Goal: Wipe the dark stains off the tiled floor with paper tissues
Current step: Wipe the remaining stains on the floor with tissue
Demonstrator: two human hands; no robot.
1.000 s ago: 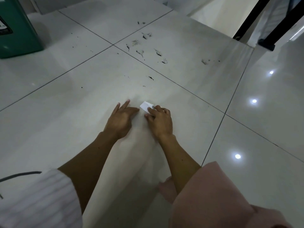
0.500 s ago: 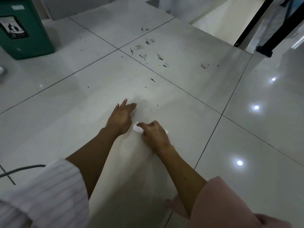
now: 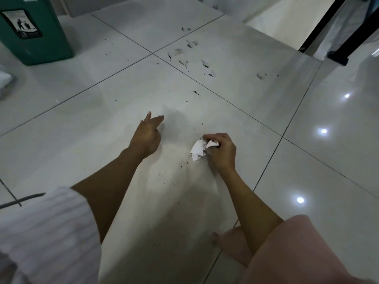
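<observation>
The fingers of the right hand [image 3: 222,151] are curled tight around the tissue [image 3: 198,149], which is now scrunched up and dirty; half a second ago it lay flatter under them. This hand has pulled back toward the person, and little dark crumbs [image 3: 181,167] sit just beside the tissue. The left hand [image 3: 148,134] rests with fingers straight and spread, just left of the tissue. The big dark stains [image 3: 190,58] lie far beyond the tissue, so much wiping is left, I think.
</observation>
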